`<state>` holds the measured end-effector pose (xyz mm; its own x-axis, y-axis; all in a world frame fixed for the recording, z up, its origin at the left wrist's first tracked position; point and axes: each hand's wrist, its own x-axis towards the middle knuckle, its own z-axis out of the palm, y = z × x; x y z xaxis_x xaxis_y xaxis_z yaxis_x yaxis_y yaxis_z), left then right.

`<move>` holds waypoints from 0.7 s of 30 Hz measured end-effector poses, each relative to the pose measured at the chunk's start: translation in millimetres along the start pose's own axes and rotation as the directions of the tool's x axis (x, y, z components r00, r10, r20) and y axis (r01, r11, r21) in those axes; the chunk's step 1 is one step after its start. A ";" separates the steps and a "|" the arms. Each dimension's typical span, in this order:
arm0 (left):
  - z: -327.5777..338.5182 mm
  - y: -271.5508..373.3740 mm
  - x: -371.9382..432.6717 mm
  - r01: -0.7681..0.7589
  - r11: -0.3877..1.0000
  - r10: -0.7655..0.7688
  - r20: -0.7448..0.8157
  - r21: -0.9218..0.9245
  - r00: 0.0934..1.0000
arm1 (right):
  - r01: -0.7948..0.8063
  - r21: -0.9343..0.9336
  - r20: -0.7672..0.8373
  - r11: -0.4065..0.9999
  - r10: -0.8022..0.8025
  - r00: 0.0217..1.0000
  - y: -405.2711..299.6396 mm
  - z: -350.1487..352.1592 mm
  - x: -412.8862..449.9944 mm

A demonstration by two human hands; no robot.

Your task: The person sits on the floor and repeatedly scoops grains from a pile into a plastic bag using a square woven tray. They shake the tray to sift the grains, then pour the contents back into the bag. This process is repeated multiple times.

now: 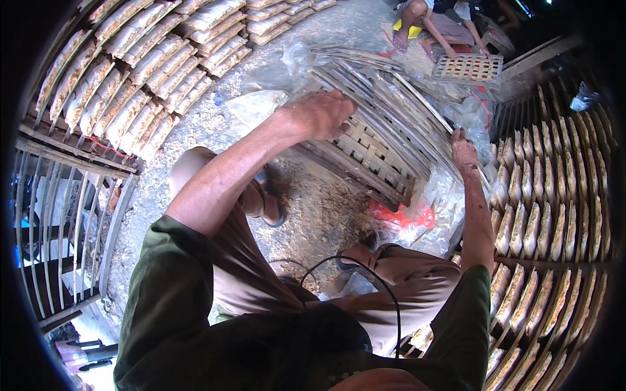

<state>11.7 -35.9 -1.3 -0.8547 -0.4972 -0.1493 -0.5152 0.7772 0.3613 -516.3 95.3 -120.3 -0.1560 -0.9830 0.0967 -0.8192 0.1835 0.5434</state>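
Note:
My left hand (pixel 325 115) is at the upper left edge of a stack of wooden frames, its fingers curled down over the edge; whether it grips a slat is hidden. My right hand (pixel 463 149) pinches a thin wooden slat (pixel 430 105) on the right side of the stack. Between my hands lies a woven bamboo lattice tray (pixel 374 151) with wooden edge bars. Long wooden slats (pixel 362 93) lie across and behind it at a slant. Clear plastic sheeting (pixel 440 195) and a red plastic bag (pixel 401 215) lie beside the near end.
Racks of whitish slabs with crumbly brown edges stand at the left (pixel 122 73) and right (pixel 543 185). A barred wooden frame (pixel 63 225) stands at the lower left. Another person (pixel 435 29) crouches at the top right, hands on a woven tray (pixel 467 68). My feet are on the crumb-strewn floor.

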 end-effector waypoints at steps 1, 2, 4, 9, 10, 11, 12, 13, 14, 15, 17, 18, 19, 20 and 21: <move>-2.3 1.4 1.0 -0.004 1.000 0.004 -0.003 0.007 1.000 | 0.014 -0.010 0.003 1.000 -0.014 1.000 2.5 4.3 -1.9; -4.2 3.8 2.5 0.005 1.000 -0.005 0.012 -0.008 1.000 | 0.027 -0.022 0.008 0.999 -0.026 1.000 8.2 6.9 -4.8; -5.7 1.5 -1.7 0.055 0.998 -0.053 0.060 -0.024 0.997 | 0.104 -0.070 0.006 0.992 -0.103 0.995 -3.0 -2.3 -3.7; -6.5 2.9 -7.7 0.058 0.998 -0.058 0.101 0.001 0.993 | 0.040 0.022 -0.034 0.999 -0.039 0.999 5.0 -60.7 -23.8; -7.7 1.4 -14.6 0.118 0.993 -0.119 0.155 0.017 0.981 | 0.043 0.075 -0.105 0.996 -0.035 0.994 -16.9 -96.1 -18.8; -4.5 0.3 -18.8 0.121 0.992 -0.123 0.131 0.019 0.984 | 0.025 0.104 -0.167 0.994 -0.007 0.986 -21.5 -131.7 -22.7; -4.4 1.8 -18.0 0.100 0.995 -0.103 0.097 0.027 0.990 | -0.016 0.105 -0.205 0.994 0.037 0.978 -12.2 -152.5 -26.1; -5.4 5.7 -13.4 0.074 0.997 -0.076 0.057 0.035 0.995 | -0.060 0.100 -0.245 0.993 0.083 0.966 1.9 -168.3 -23.7; -3.9 12.2 -8.0 0.086 0.996 -0.086 0.034 0.000 0.996 | -0.056 0.123 -0.270 0.991 0.087 0.959 17.2 -175.4 -20.5; -1.6 16.0 -3.4 0.061 0.998 -0.060 0.045 -0.010 0.997 | -0.076 0.167 -0.224 0.983 0.113 0.968 29.1 -174.0 -18.3; 0.8 17.9 2.1 0.024 0.999 -0.023 0.048 -0.036 0.999 | -0.105 0.245 -0.149 0.964 0.145 0.978 55.4 -169.2 -4.8; 3.4 22.1 5.6 -0.023 0.999 0.024 0.020 -0.027 1.000 | -0.075 0.285 -0.207 0.956 0.138 0.969 75.1 -156.1 -5.0; 5.8 22.2 4.8 -0.055 0.998 0.055 -0.001 -0.011 0.999 | -0.096 0.286 -0.192 0.954 0.155 0.969 77.7 -154.7 -4.8; 8.1 23.9 6.1 -0.088 0.996 0.088 -0.023 0.004 0.996 | -0.118 0.284 -0.177 0.952 0.173 0.969 82.9 -155.1 -6.9; 9.9 26.5 4.8 -0.090 0.996 0.090 -0.011 -0.002 0.996 | -0.132 0.291 -0.164 0.947 0.185 0.969 81.3 -156.6 -6.2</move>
<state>-6.7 -13.9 -1.5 -0.8970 -0.4293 -0.1056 -0.4357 0.8183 0.3748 -495.5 115.4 53.9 -0.2129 -0.9194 0.3309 -0.9163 0.3054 0.2590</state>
